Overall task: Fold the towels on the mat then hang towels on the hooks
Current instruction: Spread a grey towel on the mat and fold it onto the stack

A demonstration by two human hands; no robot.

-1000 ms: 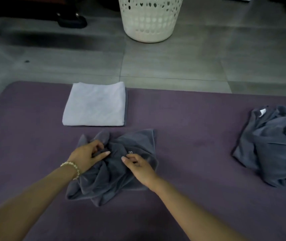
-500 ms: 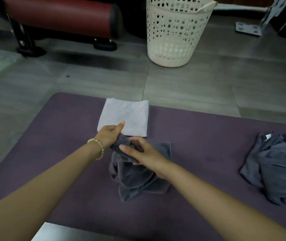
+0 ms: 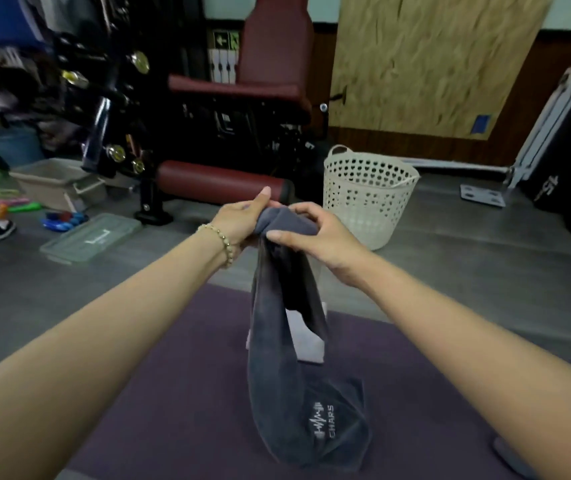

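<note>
The person holds a dark grey terry towel (image 3: 277,358) up over the purple floor mat (image 3: 173,393). Both hands meet at its bunched top. The left hand (image 3: 239,220), with a bead bracelet at the wrist, has its fingers wrapped round the gathered cloth. The right hand (image 3: 315,237) pinches the same bunch between thumb and fingers, touching the left.

The towel hangs as a narrow, twisted rope with its long axis nearly upright. Its top is in the hands and its lower end is slumped on the mat, where a white printed logo faces us, turned on its side.

It looks light, soft and limp, so it will not hold a shape or slip much. To open it flat, I judge the hands should slide apart along the top hem to the two corners.

Behind it a pale folded towel (image 3: 306,344) lies on the mat, partly hidden. A cream perforated plastic basket (image 3: 367,199) stands on the floor beyond.
</note>
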